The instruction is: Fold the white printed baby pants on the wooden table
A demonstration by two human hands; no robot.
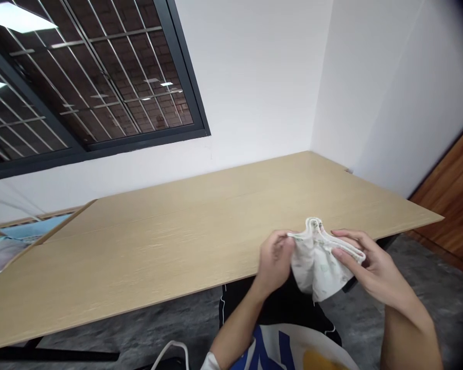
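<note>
A small white fabric piece (319,267) with a faint printed pattern and a thick bound edge hangs in folds in front of my body, just off the table's near edge. Its exact kind I cannot make out. The left end of its upper edge is pinched in the fingers of my left hand (275,259). On the other side, my right hand (370,262) grips the bound edge, thumb in front and fingers behind. Between the hands, the upper edge bunches into a raised loop, and the lower part droops freely.
A long light wood table (170,236) stretches away to the wall. At the far left, a wooden-edged bin (67,218) has blue and pale cloth (34,228) in it. A barred window (111,72) is above, and a brown wood panel (455,200) stands right.
</note>
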